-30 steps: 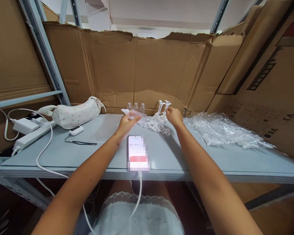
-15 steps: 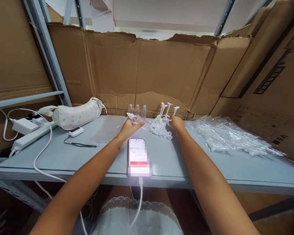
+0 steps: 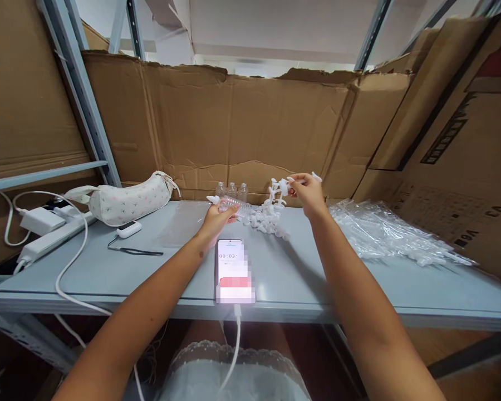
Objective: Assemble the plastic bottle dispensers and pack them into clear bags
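Note:
My left hand (image 3: 216,221) is closed around a clear, ribbed plastic bottle (image 3: 237,207) lying on its side, its white tip (image 3: 212,199) poking out at the left. My right hand (image 3: 308,195), raised above the tabletop, pinches a slim white plastic piece (image 3: 316,176); its exact kind is partly hidden by the fingers. Between the hands lies a heap of small white plastic parts (image 3: 265,219), with several stemmed ones (image 3: 274,189) standing at its back. Behind the left hand, three clear bottles (image 3: 231,190) stand upright.
A lit phone (image 3: 232,273) on a white cable lies near the table's front edge. To the right is a clear plastic bag (image 3: 384,231) of white parts. A floral pouch (image 3: 129,197), small white device (image 3: 129,229) and power strip (image 3: 54,236) are left. Cardboard (image 3: 242,122) walls the back.
My right hand has lifted from the heap's right side, now with a white piece tilted sideways in its fingers. The left hand keeps its bottle, nearly in place. The view has shifted slightly.

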Demonstrator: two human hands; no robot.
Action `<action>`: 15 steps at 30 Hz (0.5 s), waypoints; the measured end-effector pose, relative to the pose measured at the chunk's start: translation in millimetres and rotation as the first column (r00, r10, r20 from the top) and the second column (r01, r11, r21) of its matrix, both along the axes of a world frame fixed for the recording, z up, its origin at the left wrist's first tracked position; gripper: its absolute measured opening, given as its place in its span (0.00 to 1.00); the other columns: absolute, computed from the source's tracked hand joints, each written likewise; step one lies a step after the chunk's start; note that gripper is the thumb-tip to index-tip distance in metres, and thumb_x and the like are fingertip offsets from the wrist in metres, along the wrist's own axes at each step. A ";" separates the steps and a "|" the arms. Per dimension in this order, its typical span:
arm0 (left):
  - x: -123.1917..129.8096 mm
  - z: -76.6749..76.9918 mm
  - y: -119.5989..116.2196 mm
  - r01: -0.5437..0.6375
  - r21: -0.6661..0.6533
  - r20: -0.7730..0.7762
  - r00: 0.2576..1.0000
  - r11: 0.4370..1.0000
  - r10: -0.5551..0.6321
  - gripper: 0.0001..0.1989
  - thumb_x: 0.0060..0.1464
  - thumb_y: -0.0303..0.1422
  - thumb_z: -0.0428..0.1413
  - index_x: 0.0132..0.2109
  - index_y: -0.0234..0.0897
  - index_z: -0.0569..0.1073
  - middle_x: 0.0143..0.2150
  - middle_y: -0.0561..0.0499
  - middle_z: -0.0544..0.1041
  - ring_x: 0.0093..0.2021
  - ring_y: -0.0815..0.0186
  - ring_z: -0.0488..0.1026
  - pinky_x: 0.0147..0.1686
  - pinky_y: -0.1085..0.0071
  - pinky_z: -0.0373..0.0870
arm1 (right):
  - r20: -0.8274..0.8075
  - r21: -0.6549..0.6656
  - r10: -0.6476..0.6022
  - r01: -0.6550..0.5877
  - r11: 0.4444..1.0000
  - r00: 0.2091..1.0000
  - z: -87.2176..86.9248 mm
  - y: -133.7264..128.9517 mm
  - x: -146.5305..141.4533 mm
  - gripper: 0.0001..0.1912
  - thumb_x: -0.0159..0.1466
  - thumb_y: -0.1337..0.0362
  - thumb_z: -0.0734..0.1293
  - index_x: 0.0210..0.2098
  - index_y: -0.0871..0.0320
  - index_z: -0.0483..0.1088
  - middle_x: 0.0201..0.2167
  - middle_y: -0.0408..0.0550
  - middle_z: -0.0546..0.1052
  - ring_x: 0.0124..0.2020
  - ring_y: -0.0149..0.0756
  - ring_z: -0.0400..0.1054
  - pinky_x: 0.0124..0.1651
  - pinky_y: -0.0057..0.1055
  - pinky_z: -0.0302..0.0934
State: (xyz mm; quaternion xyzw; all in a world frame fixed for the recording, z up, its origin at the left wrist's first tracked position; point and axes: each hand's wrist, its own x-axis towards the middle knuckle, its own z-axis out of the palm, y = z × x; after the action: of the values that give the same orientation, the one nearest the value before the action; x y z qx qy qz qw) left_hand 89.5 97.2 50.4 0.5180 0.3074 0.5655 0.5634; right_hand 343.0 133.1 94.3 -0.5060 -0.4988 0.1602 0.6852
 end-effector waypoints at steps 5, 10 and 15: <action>-2.4 6.4 -4.2 0.002 -0.006 0.215 0.977 1.000 -0.001 0.15 0.48 0.30 0.65 0.40 0.35 0.68 0.36 0.52 0.74 0.35 0.71 0.74 0.48 0.66 0.71 | -0.192 0.055 0.350 -0.346 0.937 0.917 -0.1 -17.4 -50.6 0.12 0.50 0.64 0.73 0.32 0.61 0.71 0.21 0.40 0.70 0.21 0.27 0.64 0.26 0.27 0.60; -4.1 7.2 -2.0 -0.061 -0.008 0.311 0.949 0.998 0.060 0.13 0.50 0.30 0.64 0.40 0.35 0.68 0.35 0.53 0.74 0.35 0.71 0.75 0.50 0.66 0.71 | -0.307 0.103 0.391 -0.378 0.920 0.868 -22.2 -25.4 -81.1 0.16 0.46 0.60 0.75 0.33 0.60 0.74 0.21 0.39 0.71 0.22 0.26 0.63 0.27 0.27 0.60; -2.6 4.6 -3.6 -0.047 0.038 0.290 0.956 0.998 0.034 0.14 0.50 0.32 0.64 0.41 0.36 0.69 0.37 0.52 0.75 0.37 0.71 0.75 0.51 0.65 0.71 | -0.426 0.155 0.387 -0.355 0.922 0.818 -37.4 -28.5 -88.6 0.18 0.44 0.58 0.76 0.33 0.59 0.74 0.23 0.39 0.71 0.24 0.26 0.64 0.30 0.29 0.62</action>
State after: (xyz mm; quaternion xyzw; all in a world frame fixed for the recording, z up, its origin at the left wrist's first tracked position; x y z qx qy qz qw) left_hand 87.0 93.6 55.0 0.4357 0.2197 0.6531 0.5790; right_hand 254.5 104.6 56.9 -0.3246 -0.4213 0.3855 0.7540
